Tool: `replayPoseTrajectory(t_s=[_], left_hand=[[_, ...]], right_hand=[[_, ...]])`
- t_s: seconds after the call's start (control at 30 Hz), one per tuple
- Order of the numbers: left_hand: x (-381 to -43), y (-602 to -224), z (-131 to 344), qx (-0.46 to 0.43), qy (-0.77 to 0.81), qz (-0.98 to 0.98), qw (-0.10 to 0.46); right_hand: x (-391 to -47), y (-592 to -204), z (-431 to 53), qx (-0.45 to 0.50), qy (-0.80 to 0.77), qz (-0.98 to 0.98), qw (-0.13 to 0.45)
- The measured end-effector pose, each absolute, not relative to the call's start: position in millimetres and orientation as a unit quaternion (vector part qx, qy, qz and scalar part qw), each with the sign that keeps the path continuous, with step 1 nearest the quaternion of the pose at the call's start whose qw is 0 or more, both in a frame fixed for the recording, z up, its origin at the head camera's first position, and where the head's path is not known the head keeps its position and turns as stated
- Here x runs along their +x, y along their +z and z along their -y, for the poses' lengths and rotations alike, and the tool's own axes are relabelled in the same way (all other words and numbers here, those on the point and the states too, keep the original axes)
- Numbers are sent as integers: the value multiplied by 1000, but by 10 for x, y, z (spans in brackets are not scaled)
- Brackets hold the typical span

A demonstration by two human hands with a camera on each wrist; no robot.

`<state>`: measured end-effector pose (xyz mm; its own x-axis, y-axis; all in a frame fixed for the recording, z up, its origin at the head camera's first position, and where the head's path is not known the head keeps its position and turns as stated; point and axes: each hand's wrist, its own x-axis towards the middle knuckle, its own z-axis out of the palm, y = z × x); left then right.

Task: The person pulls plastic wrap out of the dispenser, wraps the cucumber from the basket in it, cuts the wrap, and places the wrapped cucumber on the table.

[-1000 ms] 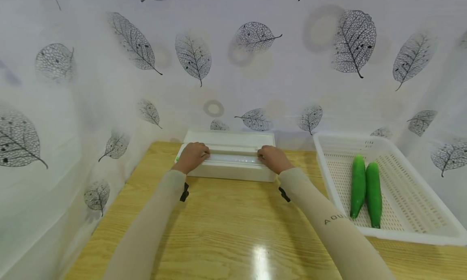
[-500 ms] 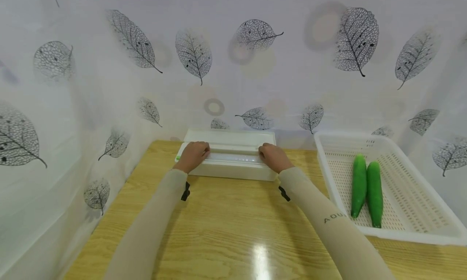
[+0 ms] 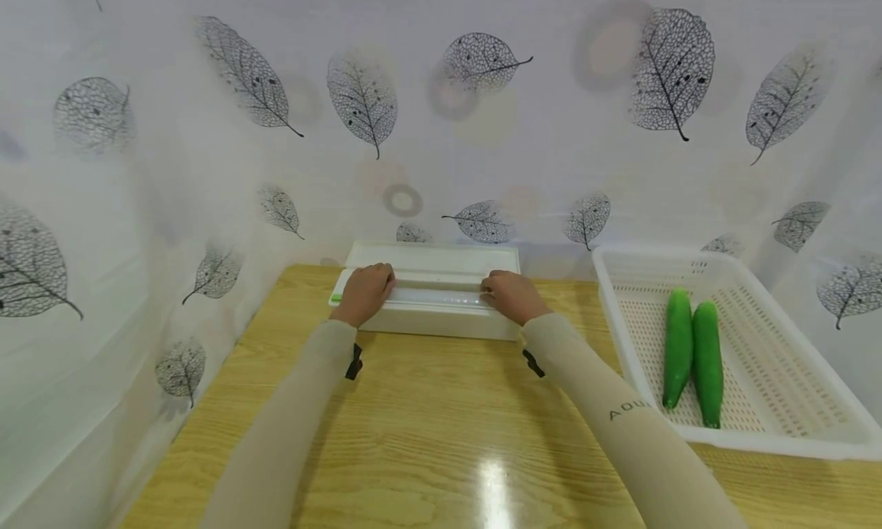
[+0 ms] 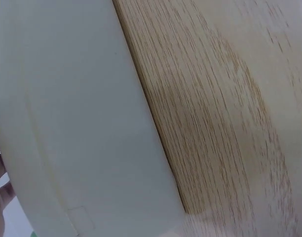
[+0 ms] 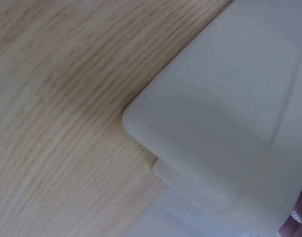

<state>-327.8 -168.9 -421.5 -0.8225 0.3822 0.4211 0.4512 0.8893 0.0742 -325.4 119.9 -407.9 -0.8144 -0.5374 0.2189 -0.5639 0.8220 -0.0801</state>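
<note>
A long white dispenser box [image 3: 441, 324] sits on the table with its lid [image 3: 430, 256] raised at the back. In its trough lies a roll of clear plastic wrap [image 3: 441, 296]. My left hand [image 3: 366, 293] has its fingers curled at the roll's left end, and my right hand [image 3: 513, 295] does the same at the right end. Each appears to grip the roll, though the fingertips are mostly hidden. The left wrist view shows the box's front wall [image 4: 92, 118] and a bit of the fingers [image 4: 0, 182]. A box corner [image 5: 190, 118] fills much of the right wrist view.
To the right stands a white plastic basket [image 3: 799, 337] holding two long green cucumbers [image 3: 678, 349]. A leaf-patterned curtain [image 3: 441, 131] hangs behind and at the left. The wooden table [image 3: 413, 422] spreads out before the box. A green mark shows at the box's left end.
The right hand has shifted slightly left along the roll. My left hand stays nearly where it was. Box, basket and cucumbers have not moved.
</note>
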Motion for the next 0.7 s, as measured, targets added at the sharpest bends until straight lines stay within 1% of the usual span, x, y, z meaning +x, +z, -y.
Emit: replayPoseTrajectory(t_s=[0.27, 0.47, 0.57, 0.7], left_hand=[[-3286, -4216, 1717, -222, -113, 948, 199], [-3287, -4201, 1734, -242, -111, 941, 207], [-3296, -4194, 1711, -250, -108, 941, 201], [-3312, -4179, 1643, -278, -122, 936, 179]], right_hand=[[-3273, -4051, -1157, 291, 63, 950, 94], [-3285, -4086, -1146, 287, 66, 949, 113], [-3290, -4109, -1141, 285, 64, 949, 119], [-3303, -4139, -1136, 282, 62, 950, 122]])
